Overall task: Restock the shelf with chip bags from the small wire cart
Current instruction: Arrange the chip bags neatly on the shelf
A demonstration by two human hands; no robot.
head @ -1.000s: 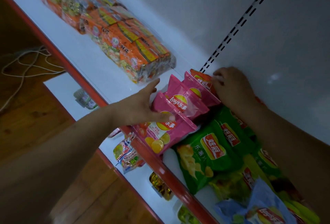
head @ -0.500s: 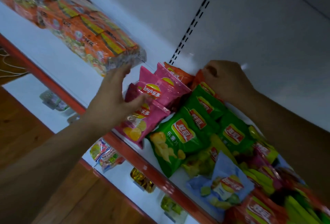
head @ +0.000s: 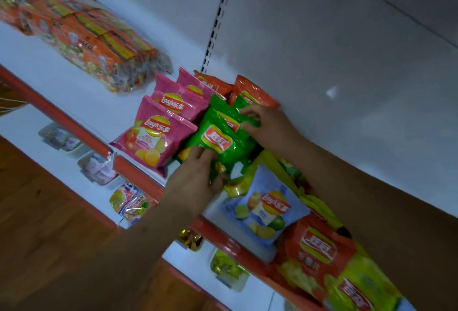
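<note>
Both hands on the glossy, crinkled green chip bags (head: 218, 141), mid-shelf (head: 74, 92): left hand (head: 195, 182) grips the near bag's lower edge, right hand (head: 266, 125) pinches the far one. Puffy pink bags (head: 153, 137) sit just left.

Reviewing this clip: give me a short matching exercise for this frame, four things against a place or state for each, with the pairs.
Things:
1. front pink bag
2. front green bag
3. light blue bag
4. wrapped orange multipack

Places or states:
A. lying flat, right of the hands
B. far left on the shelf
C. held by both hands
D. untouched, just left of the green bags

Pairs: 1-D, 2-C, 3-A, 4-B
</note>
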